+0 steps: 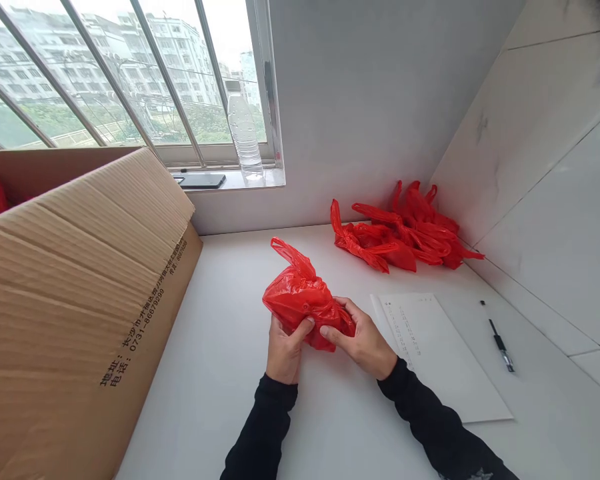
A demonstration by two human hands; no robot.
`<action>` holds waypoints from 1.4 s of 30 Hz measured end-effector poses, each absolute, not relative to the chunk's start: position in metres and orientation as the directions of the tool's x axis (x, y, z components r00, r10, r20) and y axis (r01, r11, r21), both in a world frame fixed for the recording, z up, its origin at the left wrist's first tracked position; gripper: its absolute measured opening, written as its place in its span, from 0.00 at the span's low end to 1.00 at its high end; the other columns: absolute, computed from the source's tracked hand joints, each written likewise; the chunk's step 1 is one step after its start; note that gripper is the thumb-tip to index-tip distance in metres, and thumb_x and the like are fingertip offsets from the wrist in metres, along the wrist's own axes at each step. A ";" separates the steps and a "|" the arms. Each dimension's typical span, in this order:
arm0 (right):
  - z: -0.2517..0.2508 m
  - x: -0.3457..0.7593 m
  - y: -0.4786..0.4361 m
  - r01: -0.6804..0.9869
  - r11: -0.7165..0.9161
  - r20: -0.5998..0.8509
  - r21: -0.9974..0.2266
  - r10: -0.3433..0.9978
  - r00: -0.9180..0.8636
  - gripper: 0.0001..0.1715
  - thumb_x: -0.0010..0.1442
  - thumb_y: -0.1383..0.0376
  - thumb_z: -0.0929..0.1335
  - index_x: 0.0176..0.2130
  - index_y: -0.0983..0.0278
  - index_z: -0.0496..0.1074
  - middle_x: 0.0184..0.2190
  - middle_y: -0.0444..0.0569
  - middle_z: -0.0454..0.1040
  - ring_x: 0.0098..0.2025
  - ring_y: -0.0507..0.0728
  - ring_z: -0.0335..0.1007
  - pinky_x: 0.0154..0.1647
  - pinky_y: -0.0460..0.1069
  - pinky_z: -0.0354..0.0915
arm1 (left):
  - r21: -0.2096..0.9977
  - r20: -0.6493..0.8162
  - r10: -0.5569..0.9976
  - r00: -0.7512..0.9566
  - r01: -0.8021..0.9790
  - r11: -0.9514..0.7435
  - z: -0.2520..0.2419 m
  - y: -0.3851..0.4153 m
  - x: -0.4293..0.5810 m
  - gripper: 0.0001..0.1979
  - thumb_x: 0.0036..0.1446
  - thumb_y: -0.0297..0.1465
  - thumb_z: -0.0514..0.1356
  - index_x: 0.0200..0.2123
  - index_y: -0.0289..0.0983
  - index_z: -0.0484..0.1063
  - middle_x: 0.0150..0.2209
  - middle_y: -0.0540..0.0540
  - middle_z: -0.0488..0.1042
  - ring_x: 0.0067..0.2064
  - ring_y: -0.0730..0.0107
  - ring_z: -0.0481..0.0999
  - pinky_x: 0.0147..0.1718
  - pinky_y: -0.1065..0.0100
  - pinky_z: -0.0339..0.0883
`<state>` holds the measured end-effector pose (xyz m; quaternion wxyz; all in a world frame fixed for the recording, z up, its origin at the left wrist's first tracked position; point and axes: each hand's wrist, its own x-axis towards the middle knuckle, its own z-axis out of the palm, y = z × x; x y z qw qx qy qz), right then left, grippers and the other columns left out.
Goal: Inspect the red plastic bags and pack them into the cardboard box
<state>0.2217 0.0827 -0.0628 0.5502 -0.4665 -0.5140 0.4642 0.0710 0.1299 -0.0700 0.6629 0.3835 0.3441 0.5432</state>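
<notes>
Both hands grip a red plastic bag (pixel 300 293) above the white table, in the middle of the head view. One loop handle of the bag sticks up at its far left. My left hand (pixel 286 347) is closed on the bag's near left side, thumb on top and the other fingers hidden beneath. On the right side, my right hand (pixel 363 340) pinches the bag with the thumb on the near face. Whatever the bag contains is hidden by the plastic. Several more red plastic bags (pixel 405 233) lie heaped against the back wall, to the right.
At left stands a big cardboard box (pixel 90 300), with red plastic inside. A sheaf of paper (pixel 445 353) and a black pen (pixel 500 343) lie on the right of the table (pixel 220 373). On the windowsill are a water bottle (pixel 244 133) and a phone (pixel 203 181).
</notes>
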 end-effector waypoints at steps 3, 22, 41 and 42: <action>-0.063 0.223 0.084 -0.053 0.137 0.136 -0.989 0.990 0.026 0.23 0.61 0.60 0.72 0.54 0.60 0.67 0.47 0.49 0.76 0.47 0.59 0.74 0.51 0.56 0.70 | 0.847 -0.064 0.981 0.182 -0.510 0.150 -0.068 0.128 0.073 0.28 0.49 0.33 0.71 0.52 0.42 0.68 0.48 0.43 0.76 0.50 0.53 0.76 0.50 0.54 0.70; -0.062 0.221 0.082 -0.131 0.154 0.158 -0.979 0.987 -0.018 0.27 0.59 0.63 0.73 0.56 0.58 0.66 0.50 0.49 0.74 0.50 0.59 0.73 0.53 0.56 0.70 | 0.873 0.037 0.980 0.196 -0.483 0.063 -0.055 0.125 0.076 0.24 0.48 0.31 0.72 0.49 0.38 0.72 0.45 0.42 0.78 0.46 0.55 0.77 0.49 0.56 0.69; -0.062 0.221 0.083 -0.101 0.140 0.136 -0.985 0.990 0.047 0.20 0.64 0.56 0.69 0.54 0.59 0.70 0.49 0.49 0.75 0.51 0.60 0.72 0.53 0.55 0.70 | 0.855 0.002 0.986 0.169 -0.511 0.086 -0.064 0.128 0.079 0.25 0.51 0.36 0.70 0.51 0.38 0.71 0.49 0.41 0.77 0.51 0.54 0.77 0.53 0.56 0.68; -0.062 0.221 0.083 -0.107 0.135 0.130 -0.985 0.990 0.051 0.20 0.65 0.56 0.69 0.54 0.59 0.70 0.49 0.49 0.75 0.51 0.60 0.72 0.52 0.55 0.70 | 0.865 0.016 0.981 0.192 -0.494 0.082 -0.063 0.128 0.079 0.25 0.50 0.35 0.71 0.51 0.38 0.71 0.49 0.41 0.77 0.50 0.54 0.77 0.53 0.55 0.68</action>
